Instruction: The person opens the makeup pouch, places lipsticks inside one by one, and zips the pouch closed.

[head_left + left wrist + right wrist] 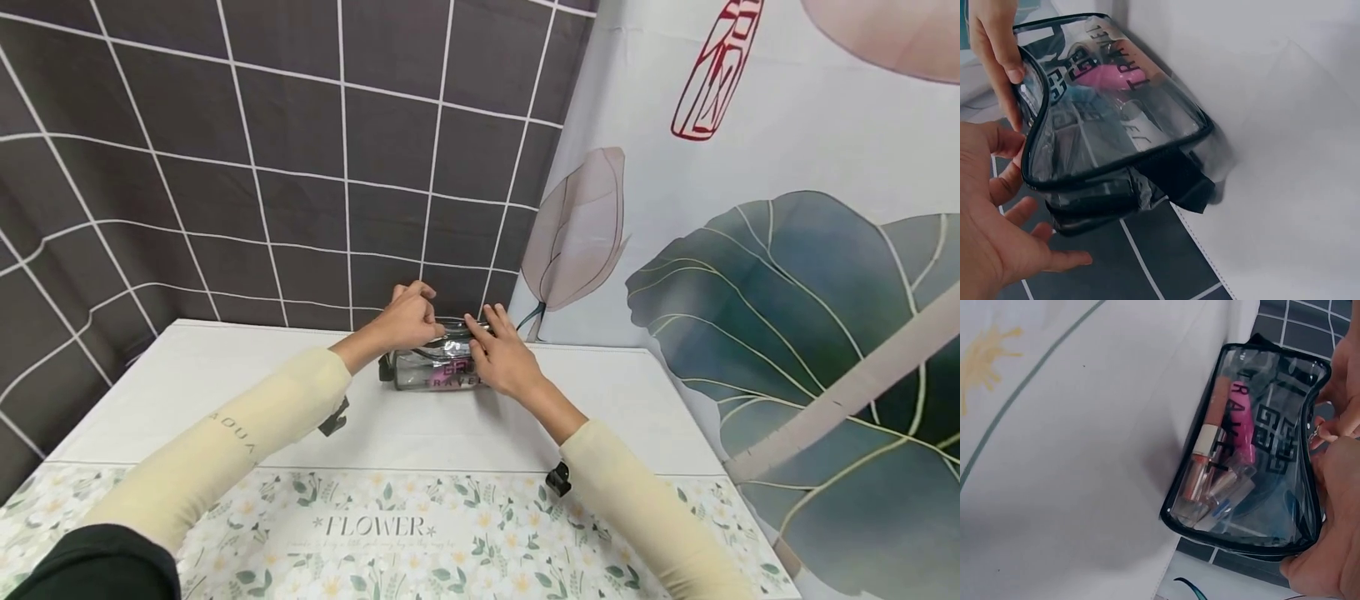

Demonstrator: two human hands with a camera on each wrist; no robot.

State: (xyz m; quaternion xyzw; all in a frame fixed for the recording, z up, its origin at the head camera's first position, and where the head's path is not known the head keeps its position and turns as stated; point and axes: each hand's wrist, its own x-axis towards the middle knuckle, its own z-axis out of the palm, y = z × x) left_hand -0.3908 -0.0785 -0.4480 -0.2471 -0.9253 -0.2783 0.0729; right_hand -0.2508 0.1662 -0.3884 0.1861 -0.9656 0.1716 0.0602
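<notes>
A clear pouch [414, 372] with black piping and dark TRAVEL lettering lies on the white tabletop near the wall. Through its plastic show a pink item [1242, 422], a brownish tube [1215, 406] and some small clear pieces. My left hand [405, 320] is at the pouch's upper edge, thumb and forefinger pinching a small shiny zipper pull [1315, 432] while the other fingers spread below, as the left wrist view shows. At the opposite end my right hand [508, 358] holds the pouch by its upper side. A black side tab [1179, 181] sticks out at the left end.
Behind the table hangs a dark cloth with a white grid [292, 208]. A pale curtain printed with leaves [750, 275] is on the right. The table's front part has a floral cover [375, 558] with FLOWER printed on it.
</notes>
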